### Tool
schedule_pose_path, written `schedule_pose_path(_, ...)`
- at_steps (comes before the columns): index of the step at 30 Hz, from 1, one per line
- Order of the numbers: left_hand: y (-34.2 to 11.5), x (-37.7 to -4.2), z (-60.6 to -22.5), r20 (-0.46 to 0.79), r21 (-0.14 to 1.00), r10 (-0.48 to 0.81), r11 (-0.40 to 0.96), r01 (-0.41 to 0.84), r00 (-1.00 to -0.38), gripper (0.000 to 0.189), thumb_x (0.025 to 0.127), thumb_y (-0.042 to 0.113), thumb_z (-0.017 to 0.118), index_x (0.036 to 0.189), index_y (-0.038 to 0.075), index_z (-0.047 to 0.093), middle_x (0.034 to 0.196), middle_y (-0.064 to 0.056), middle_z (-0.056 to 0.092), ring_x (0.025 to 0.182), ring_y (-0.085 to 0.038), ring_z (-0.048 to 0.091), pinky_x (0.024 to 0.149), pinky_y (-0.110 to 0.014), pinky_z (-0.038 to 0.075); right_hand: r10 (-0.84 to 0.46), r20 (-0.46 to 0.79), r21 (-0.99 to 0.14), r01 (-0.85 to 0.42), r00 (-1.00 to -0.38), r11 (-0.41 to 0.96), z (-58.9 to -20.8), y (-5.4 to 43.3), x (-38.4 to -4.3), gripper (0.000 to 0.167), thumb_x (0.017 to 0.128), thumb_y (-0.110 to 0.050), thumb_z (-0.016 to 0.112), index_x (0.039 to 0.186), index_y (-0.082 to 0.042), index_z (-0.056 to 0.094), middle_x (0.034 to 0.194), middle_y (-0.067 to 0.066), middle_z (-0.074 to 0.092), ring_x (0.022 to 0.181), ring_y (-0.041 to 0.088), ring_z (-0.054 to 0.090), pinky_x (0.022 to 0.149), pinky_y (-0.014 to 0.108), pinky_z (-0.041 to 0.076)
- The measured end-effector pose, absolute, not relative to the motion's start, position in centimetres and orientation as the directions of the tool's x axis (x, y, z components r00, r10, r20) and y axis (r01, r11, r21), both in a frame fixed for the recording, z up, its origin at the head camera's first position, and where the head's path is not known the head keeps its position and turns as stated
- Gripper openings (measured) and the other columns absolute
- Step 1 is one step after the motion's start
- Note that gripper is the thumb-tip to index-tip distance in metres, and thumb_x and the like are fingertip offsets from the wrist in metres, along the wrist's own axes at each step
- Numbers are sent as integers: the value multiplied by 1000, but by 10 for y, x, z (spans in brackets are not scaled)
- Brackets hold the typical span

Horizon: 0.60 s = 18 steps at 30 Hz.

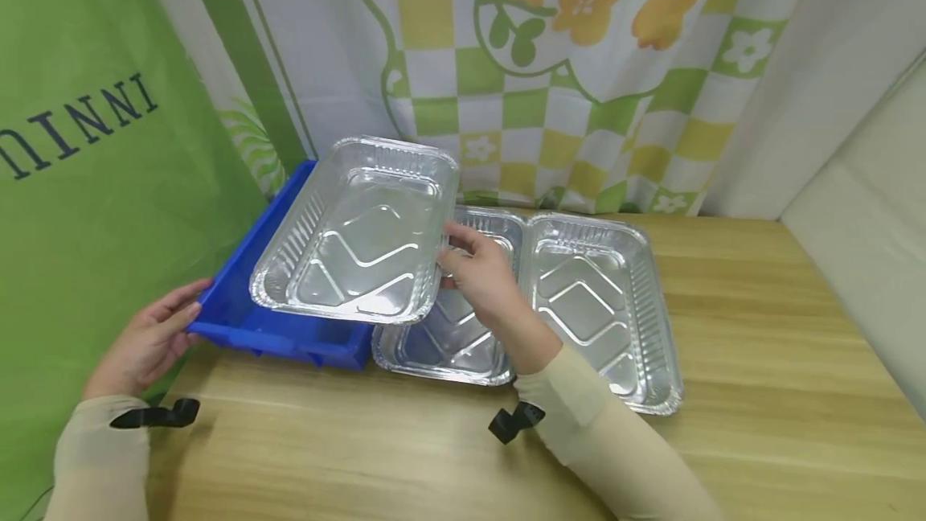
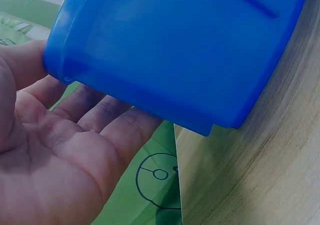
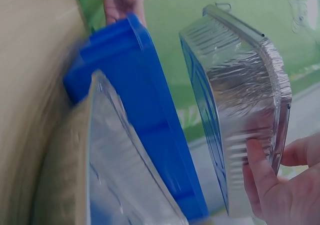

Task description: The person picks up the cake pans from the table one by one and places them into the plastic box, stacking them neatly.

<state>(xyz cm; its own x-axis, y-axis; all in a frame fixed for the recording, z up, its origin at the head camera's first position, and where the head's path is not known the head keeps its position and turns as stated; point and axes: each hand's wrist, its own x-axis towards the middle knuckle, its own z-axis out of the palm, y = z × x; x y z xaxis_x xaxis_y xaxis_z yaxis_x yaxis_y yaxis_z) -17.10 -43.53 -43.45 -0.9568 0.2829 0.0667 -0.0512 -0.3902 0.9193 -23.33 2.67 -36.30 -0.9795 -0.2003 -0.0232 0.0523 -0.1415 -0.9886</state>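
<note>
My right hand (image 1: 481, 272) pinches the right rim of a foil tray (image 1: 369, 223), thumb on one side and fingers against the outer wall. The right wrist view shows this foil tray (image 3: 240, 90) raised above a blue bin (image 3: 145, 105). In the head view it overlaps much of the blue bin (image 1: 282, 336), hiding part of its inside. My left hand (image 1: 155, 336) grips the bin's near left corner. Seen from the left wrist, the thumb lies at the rim of the blue bin (image 2: 165, 50) and the fingers of the left hand (image 2: 65, 140) run along its outside.
Two more foil trays stand side by side on the wooden table (image 1: 760, 344): a middle tray (image 1: 463, 372), partly covered, and a right tray (image 1: 586, 304). A patterned curtain (image 1: 477, 87) hangs behind, a green cloth (image 1: 94, 207) at the left and a pale wall (image 1: 868, 191) at the right.
</note>
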Motion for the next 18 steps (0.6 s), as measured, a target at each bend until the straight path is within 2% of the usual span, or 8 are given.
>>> schedule_pose_path(7,-436,-170,-439,34,946,262,-321,-54,-964,45,104,-5,33,140,13,54,122,-4,64,104,-18,66,91,-29,55,-236,-18,-987,55,-971,-150,-365,-10,-231,54,89,5,60,142,5,45,138,22,49,93,34,65,73,35,62)
schedule_pose_path(14,-439,-169,-440,57,931,279,-361,-50,-959,46,105,-4,29,141,12,53,121,-7,65,102,-18,67,90,-29,55,-250,-46,-993,72,-967,-95,-367,-39,-234,55,86,6,64,140,5,49,139,23,50,68,20,65,71,31,61)
schedule_pose_path(18,-439,-171,-439,64,931,281,-362,-44,-958,46,105,-5,28,142,11,51,121,-7,65,102,-18,66,89,-28,55,-248,-42,-994,66,-968,-90,-370,-49,-239,56,84,7,65,138,5,50,136,24,53,69,24,69,71,29,61)
